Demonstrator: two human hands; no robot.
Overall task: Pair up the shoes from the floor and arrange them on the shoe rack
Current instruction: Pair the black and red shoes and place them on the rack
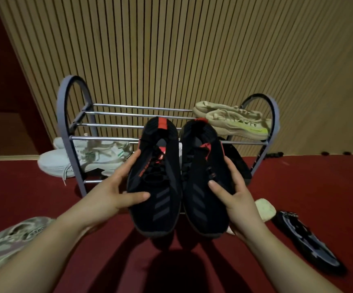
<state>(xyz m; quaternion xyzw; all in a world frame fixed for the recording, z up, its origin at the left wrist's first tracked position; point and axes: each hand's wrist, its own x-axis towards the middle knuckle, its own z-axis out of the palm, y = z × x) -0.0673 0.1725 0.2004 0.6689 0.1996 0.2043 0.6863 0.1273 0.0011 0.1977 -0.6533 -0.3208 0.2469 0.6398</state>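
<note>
Two black sneakers with red heel tabs are held side by side in front of the shoe rack, heels pointing at it. My left hand grips the left black sneaker by its outer side. My right hand grips the right black sneaker, thumb on its upper. A beige pair with a yellow-green stripe sits on the rack's top tier at the right. A white pair lies on the lower tier at the left.
On the red floor lie a grey-beige sneaker at the lower left, a black-and-grey shoe at the right and a pale shoe toe behind my right hand. Another dark shoe shows low at the rack's right. A slatted wooden wall stands behind.
</note>
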